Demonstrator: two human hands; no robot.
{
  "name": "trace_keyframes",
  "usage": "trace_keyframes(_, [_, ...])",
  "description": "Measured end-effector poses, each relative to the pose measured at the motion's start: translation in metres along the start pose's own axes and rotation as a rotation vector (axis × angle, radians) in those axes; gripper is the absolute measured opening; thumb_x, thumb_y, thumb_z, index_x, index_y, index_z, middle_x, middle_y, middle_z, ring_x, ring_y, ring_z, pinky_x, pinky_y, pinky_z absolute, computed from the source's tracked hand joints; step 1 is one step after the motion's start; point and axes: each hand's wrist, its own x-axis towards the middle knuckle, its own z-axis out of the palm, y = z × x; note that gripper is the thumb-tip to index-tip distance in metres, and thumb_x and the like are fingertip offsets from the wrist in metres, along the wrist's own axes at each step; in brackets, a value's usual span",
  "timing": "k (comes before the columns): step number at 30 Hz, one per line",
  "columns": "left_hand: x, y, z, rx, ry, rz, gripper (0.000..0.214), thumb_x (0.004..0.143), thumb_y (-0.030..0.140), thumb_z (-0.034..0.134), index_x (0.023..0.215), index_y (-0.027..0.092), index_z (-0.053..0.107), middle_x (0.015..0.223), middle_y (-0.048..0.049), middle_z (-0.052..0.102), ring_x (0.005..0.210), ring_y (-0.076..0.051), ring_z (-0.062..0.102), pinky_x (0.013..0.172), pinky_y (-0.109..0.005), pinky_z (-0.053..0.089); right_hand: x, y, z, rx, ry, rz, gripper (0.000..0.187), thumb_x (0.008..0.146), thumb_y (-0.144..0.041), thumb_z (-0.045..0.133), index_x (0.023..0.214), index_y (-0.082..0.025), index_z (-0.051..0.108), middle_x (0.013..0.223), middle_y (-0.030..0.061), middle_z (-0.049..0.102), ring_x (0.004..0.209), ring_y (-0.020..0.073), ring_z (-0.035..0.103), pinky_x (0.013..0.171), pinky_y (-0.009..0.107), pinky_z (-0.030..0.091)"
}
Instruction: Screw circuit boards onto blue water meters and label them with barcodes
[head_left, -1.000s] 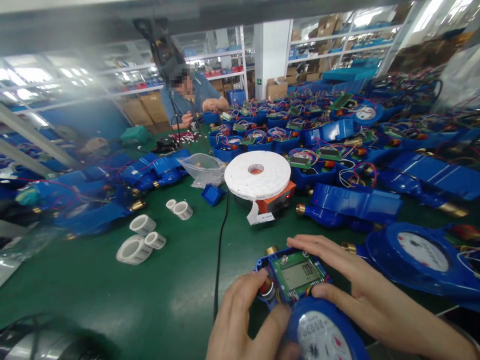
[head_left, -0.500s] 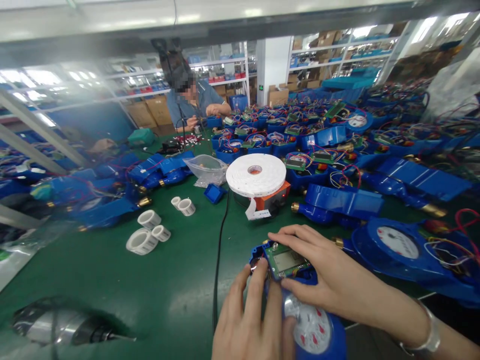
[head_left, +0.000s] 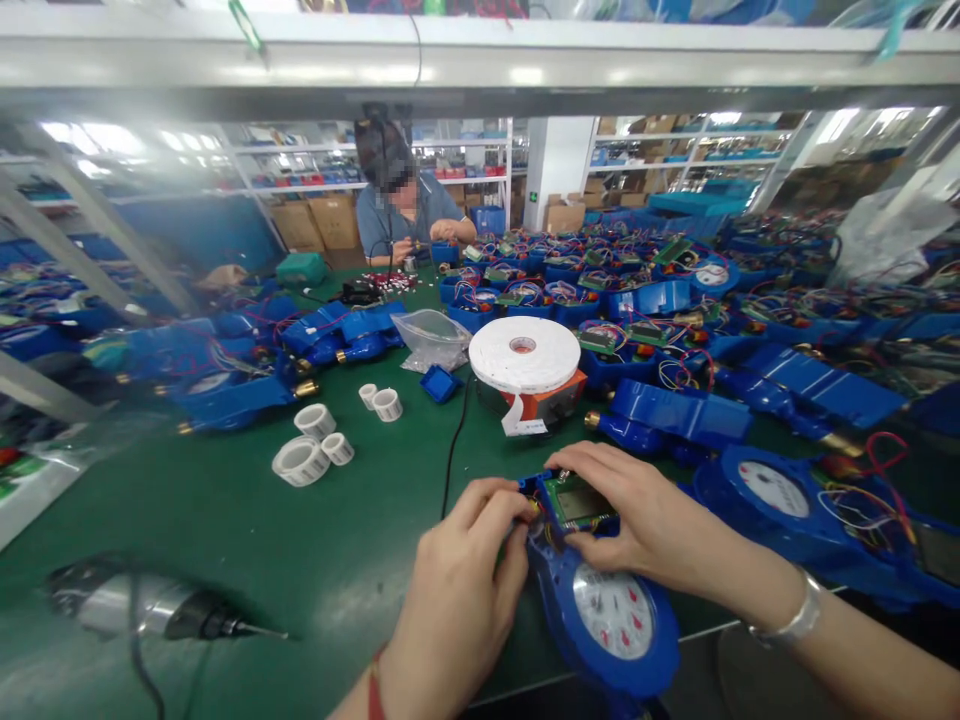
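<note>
A blue water meter (head_left: 611, 615) lies in front of me at the table's near edge, its round dial with red pointers facing up. In its open housing sits a green circuit board (head_left: 555, 497) with a small grey display. My right hand (head_left: 637, 515) grips this board, fingers on its far edge and thumb on its near edge. At the left side of the housing my left hand (head_left: 469, 575) pinches thumb and fingertips together among wires; what they hold is hidden. Part of the housing is covered by both hands.
A roll of white tape (head_left: 525, 355) rests on an orange box ahead. Several label rolls (head_left: 300, 460) and an electric screwdriver (head_left: 150, 605) lie to the left. Many blue meters (head_left: 679, 415) fill the right and back. Across the table a person (head_left: 409, 215) works. A shelf beam (head_left: 480, 65) crosses overhead.
My left hand has gone from spread fingers over the housing to a pinch at its left side, uncovering more of the dial. My right hand stays on the board. The view has tilted up slightly.
</note>
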Motion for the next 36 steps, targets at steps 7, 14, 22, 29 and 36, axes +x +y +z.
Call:
trace_keyframes(7, [0.0,-0.003,0.002,0.033,-0.172,0.162,0.036,0.083,0.006,0.051,0.11,0.027,0.064,0.129,-0.0064,0.055,0.116,-0.024,0.053,0.097,-0.041,0.05,-0.008,0.011,-0.002,0.068,-0.014,0.057,0.049,0.077,-0.014,0.065,0.123,-0.019,0.051,0.122,0.0102,0.057,0.115,0.0254,0.055,0.099,0.04,0.046])
trace_keyframes(14, [-0.003,0.004,0.008,0.097,-0.187,0.127,0.035,0.083,0.015,0.053,0.116,0.024,0.062,0.137,-0.0113,0.048,0.119,-0.03,0.048,0.097,-0.051,0.048,-0.013,0.015,0.002,0.074,-0.004,0.07,0.05,0.078,-0.015,0.064,0.125,-0.021,0.047,0.125,0.0098,0.054,0.117,0.0255,0.053,0.099,0.04,0.046])
trace_keyframes(22, [0.007,0.004,-0.004,0.144,-0.357,0.142,0.038,0.081,0.016,0.055,0.118,0.019,0.061,0.142,-0.0141,0.045,0.123,-0.032,0.047,0.1,-0.051,0.046,-0.008,0.007,0.007,0.047,0.026,0.076,0.054,0.072,-0.012,0.063,0.125,-0.019,0.051,0.124,0.0097,0.056,0.117,0.0257,0.054,0.101,0.041,0.047])
trace_keyframes(29, [0.029,0.0,-0.029,-0.001,-0.327,0.087,0.018,0.092,0.015,0.045,0.095,0.022,0.061,0.104,-0.0014,0.064,0.091,-0.016,0.061,0.08,-0.03,0.051,-0.001,-0.002,0.01,0.008,0.065,0.077,0.054,0.065,-0.009,0.062,0.118,-0.019,0.057,0.12,0.0079,0.061,0.109,0.0249,0.059,0.096,0.039,0.05])
trace_keyframes(36, [0.041,-0.002,-0.004,0.17,-0.34,0.008,0.005,0.082,0.017,0.056,0.084,0.021,0.058,0.088,-0.0022,0.057,0.084,-0.022,0.052,0.073,-0.037,0.045,-0.006,0.002,0.015,-0.041,0.089,0.081,0.058,0.065,-0.01,0.06,0.123,-0.012,0.056,0.12,0.0135,0.063,0.112,0.0281,0.058,0.097,0.043,0.05])
